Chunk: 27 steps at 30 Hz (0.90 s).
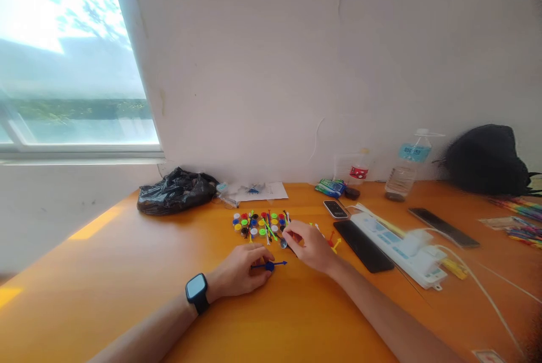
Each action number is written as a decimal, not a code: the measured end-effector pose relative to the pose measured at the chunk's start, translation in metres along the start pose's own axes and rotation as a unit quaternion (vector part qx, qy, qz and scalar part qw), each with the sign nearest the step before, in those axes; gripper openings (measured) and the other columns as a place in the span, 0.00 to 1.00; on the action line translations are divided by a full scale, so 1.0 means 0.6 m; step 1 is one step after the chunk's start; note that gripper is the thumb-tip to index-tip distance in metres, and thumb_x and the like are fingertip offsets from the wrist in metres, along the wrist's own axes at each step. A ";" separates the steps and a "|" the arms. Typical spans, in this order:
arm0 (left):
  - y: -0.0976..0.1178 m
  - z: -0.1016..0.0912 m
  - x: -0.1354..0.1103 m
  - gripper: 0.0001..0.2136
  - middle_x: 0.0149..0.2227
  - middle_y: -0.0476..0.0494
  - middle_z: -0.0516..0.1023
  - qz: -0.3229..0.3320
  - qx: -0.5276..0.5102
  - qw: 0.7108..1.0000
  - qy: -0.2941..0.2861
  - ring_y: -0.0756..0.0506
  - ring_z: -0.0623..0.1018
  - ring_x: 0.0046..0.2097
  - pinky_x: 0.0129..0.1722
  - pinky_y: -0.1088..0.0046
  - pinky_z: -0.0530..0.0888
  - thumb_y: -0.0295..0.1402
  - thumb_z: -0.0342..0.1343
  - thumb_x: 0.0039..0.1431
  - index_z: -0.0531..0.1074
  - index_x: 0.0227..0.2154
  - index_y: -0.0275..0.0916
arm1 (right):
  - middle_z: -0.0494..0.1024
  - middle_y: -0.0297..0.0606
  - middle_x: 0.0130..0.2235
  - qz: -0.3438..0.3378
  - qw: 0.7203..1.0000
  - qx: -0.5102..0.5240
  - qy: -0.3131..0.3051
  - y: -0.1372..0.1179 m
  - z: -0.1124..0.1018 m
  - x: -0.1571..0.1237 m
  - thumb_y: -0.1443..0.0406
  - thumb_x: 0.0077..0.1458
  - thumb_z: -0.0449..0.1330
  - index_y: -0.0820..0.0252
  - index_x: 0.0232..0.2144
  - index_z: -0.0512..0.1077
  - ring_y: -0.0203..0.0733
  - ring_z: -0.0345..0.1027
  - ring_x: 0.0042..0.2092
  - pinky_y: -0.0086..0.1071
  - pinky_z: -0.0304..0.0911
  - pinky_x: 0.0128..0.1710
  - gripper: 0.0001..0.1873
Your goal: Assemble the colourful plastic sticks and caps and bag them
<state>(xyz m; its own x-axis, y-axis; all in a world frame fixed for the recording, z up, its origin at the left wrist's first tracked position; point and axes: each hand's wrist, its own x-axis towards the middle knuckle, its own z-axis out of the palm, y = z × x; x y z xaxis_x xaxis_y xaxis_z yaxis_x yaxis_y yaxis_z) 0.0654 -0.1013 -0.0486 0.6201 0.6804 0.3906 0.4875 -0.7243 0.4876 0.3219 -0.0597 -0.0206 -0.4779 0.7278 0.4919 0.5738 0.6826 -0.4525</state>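
My left hand point(245, 270), with a black smartwatch point(196, 287) on its wrist, rests low over the table. Its thumb and fingers curl round a blue arrow spinner point(270, 266), whose arrow tip points right. Farther right, my right hand point(312, 245) is closed in a pinch at the edge of the colored pieces; what its fingertips hold is too small to make out. A clear round piece point(283, 243) lies just below those fingertips. Rows of round plastic discs point(254, 223) in several colors stand ahead, with thin colored arrows point(271, 227) lying over them.
Right of my right hand are loose red and yellow arrows point(336, 245), a black phone point(363, 245) and a white power strip point(393, 247). A water bottle point(400, 179), a black bag point(485, 160) and a black plastic bag point(178, 191) stand along the wall.
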 end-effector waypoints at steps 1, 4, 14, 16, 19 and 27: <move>0.001 -0.001 0.000 0.12 0.40 0.46 0.79 0.001 -0.001 1.000 -0.002 0.47 0.77 0.39 0.39 0.74 0.70 0.28 0.60 0.60 0.75 0.46 0.43 | 0.78 0.38 0.32 0.017 0.999 -0.035 0.018 0.010 -0.007 0.004 0.62 0.68 0.55 0.58 0.31 0.73 0.40 0.67 0.34 0.32 0.57 0.35 0.13; 0.003 -0.004 0.001 0.06 0.37 0.46 0.77 0.005 0.013 1.000 -0.012 0.47 0.76 0.37 0.36 0.73 0.69 0.30 0.60 0.60 0.75 0.41 0.42 | 0.77 0.37 0.29 0.060 0.993 -0.100 -0.004 0.037 -0.021 0.008 0.61 0.66 0.57 0.58 0.28 0.73 0.40 0.66 0.31 0.32 0.53 0.33 0.14; 0.006 -0.022 -0.001 0.08 0.32 0.47 0.81 -0.039 -0.025 0.999 -0.015 0.48 0.74 0.32 0.33 0.73 0.66 0.38 0.60 0.64 0.76 0.33 0.39 | 0.80 0.34 0.34 0.088 0.992 -0.070 -0.065 0.004 0.007 -0.005 0.58 0.60 0.63 0.55 0.39 0.77 0.41 0.70 0.35 0.32 0.53 0.35 0.08; 0.004 -0.022 -0.001 0.09 0.29 0.47 0.79 -0.044 -0.033 0.998 -0.019 0.49 0.72 0.30 0.31 0.73 0.64 0.36 0.60 0.63 0.74 0.29 0.38 | 0.79 0.33 0.33 0.091 0.991 -0.072 -0.062 0.004 0.010 -0.005 0.60 0.59 0.63 0.55 0.37 0.76 0.40 0.70 0.34 0.31 0.53 0.34 0.06; 0.002 -0.018 0.000 0.11 0.27 0.48 0.75 -0.034 -0.055 0.998 -0.024 0.50 0.68 0.28 0.29 0.73 0.62 0.34 0.60 0.61 0.70 0.25 0.38 | 0.79 0.34 0.32 0.088 0.992 -0.064 -0.068 0.008 0.011 -0.005 0.63 0.58 0.61 0.57 0.32 0.74 0.39 0.70 0.34 0.31 0.52 0.34 0.04; -0.001 -0.009 0.002 0.15 0.25 0.48 0.71 0.015 -0.072 0.997 -0.035 0.50 0.66 0.29 0.32 0.73 0.64 0.34 0.60 0.62 0.64 0.21 0.39 | 0.75 0.34 0.31 0.066 0.987 -0.148 -0.011 0.000 -0.003 0.000 0.68 0.52 0.60 0.58 0.27 0.66 0.39 0.66 0.34 0.32 0.47 0.33 0.05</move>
<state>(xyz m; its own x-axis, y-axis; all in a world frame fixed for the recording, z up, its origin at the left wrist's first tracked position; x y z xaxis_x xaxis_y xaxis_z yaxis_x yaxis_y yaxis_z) 0.0625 -0.0996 -0.0441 0.6767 0.6457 0.3538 0.3775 -0.7169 0.5862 0.3230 -0.0600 -0.0195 -0.3987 0.8125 0.4254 0.7992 0.5353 -0.2734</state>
